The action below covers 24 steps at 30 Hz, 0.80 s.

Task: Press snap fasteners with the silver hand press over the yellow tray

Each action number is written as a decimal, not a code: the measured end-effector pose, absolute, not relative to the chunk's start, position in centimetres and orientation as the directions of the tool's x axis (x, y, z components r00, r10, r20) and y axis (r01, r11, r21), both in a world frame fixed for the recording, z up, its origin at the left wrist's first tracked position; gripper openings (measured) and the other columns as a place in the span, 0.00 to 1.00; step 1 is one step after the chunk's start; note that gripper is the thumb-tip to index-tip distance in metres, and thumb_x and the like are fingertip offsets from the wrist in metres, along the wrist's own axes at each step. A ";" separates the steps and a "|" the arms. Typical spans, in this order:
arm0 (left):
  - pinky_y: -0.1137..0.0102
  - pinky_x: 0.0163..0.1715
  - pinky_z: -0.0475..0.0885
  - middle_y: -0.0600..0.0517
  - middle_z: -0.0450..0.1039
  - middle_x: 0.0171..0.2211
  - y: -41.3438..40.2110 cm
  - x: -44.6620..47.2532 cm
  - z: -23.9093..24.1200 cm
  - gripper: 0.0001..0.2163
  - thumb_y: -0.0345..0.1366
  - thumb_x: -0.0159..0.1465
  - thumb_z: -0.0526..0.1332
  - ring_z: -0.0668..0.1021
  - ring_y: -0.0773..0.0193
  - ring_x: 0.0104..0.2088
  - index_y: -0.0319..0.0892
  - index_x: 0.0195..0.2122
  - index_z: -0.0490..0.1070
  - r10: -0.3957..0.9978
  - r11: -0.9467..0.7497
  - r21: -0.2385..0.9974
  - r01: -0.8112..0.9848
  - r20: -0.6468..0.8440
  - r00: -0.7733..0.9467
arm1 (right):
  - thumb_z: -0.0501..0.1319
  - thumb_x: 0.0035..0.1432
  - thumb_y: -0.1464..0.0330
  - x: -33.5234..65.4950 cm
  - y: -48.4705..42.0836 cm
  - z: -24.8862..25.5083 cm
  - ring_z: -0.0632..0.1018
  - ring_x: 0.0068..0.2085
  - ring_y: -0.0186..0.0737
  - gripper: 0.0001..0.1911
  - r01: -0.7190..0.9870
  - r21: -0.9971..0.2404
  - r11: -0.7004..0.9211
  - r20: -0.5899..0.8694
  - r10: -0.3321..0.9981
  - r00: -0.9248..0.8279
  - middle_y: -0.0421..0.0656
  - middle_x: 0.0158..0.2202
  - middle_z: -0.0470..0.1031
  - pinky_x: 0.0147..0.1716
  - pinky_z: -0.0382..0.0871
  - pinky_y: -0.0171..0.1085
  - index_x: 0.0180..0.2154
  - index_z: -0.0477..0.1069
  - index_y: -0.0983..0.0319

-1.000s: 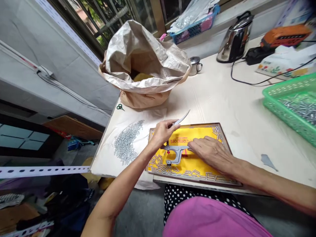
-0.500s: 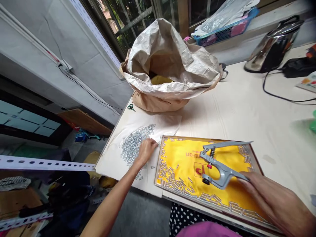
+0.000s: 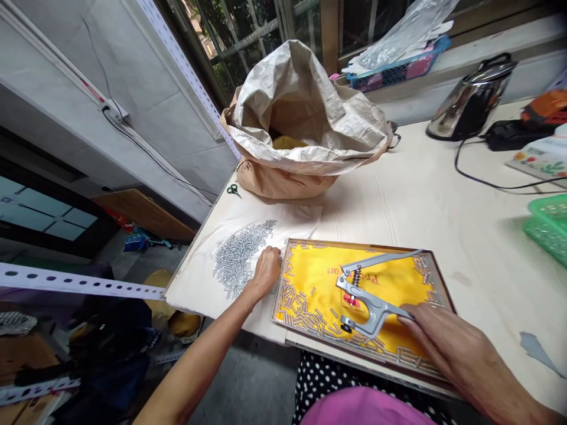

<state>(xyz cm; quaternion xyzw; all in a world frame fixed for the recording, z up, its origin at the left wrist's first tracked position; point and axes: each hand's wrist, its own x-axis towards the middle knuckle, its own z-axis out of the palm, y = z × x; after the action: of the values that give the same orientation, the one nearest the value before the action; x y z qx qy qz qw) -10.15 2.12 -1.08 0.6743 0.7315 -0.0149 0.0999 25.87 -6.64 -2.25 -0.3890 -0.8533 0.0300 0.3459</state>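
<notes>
My left hand (image 3: 267,270) is closed at the left rim of a shallow tray (image 3: 443,280). Its fingertips point away from me, and whatever they may pinch is hidden. Just left of that hand lies a pile of small silvery metal tubes (image 3: 239,254) on a white cloth. My right hand (image 3: 447,336) grips the lower handle of grey snap-fastener pliers (image 3: 372,311), whose jaws are apart above the tray. A yellow printed sheet (image 3: 319,268) lines the tray; similar metal pieces (image 3: 296,307) lie on it, mostly along the edges.
A large paper sack (image 3: 287,180) stands at the back with its mouth gaping. Small green scissors (image 3: 233,190) lie left of it. At the right are a kettle (image 3: 473,97), a green basket (image 3: 549,227) and a grey scrap (image 3: 538,351). The table's left edge drops to the floor.
The view has shifted slightly. My right hand has carried the pliers leftward over the tray. My left hand stays closed beside the tray's left rim, slightly nearer to it.
</notes>
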 end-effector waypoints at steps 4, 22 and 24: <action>0.69 0.40 0.69 0.44 0.77 0.38 1.5 -11.6 -1.0 0.08 0.28 0.62 0.58 0.78 0.59 0.39 0.36 0.37 0.77 0.990 0.098 0.207 0.973 -0.116 -0.075 | 0.52 0.70 0.66 26.3 -6.9 -1.9 0.77 0.34 0.39 0.10 0.658 -0.335 0.674 0.548 0.708 -0.446 0.44 0.35 0.78 0.35 0.68 0.38 0.41 0.70 0.61; 0.66 0.44 0.71 0.47 0.79 0.35 -1.8 -12.5 -0.1 0.09 0.33 0.60 0.59 0.78 0.59 0.38 0.37 0.36 0.78 0.980 0.184 0.350 0.919 0.004 -0.197 | 0.45 0.71 0.71 26.1 -4.3 -1.4 0.69 0.31 0.37 0.15 0.758 -0.119 0.641 0.280 0.755 -0.593 0.42 0.29 0.70 0.34 0.57 0.38 0.35 0.68 0.61; 0.69 0.37 0.72 0.49 0.78 0.32 -2.2 -9.9 0.9 0.10 0.37 0.59 0.62 0.77 0.62 0.31 0.38 0.36 0.78 0.970 0.228 0.548 0.805 -0.057 -0.236 | 0.46 0.70 0.73 26.4 -4.1 -1.3 0.67 0.30 0.37 0.15 0.772 -0.070 0.631 0.246 0.761 -0.600 0.42 0.29 0.70 0.33 0.55 0.38 0.35 0.68 0.61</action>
<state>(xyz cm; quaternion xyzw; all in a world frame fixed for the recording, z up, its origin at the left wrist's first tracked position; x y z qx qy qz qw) -9.89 -2.17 0.93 0.5855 0.7580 0.2079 0.1985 26.38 -4.13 -1.29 -0.4288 -0.8941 -0.0217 0.1274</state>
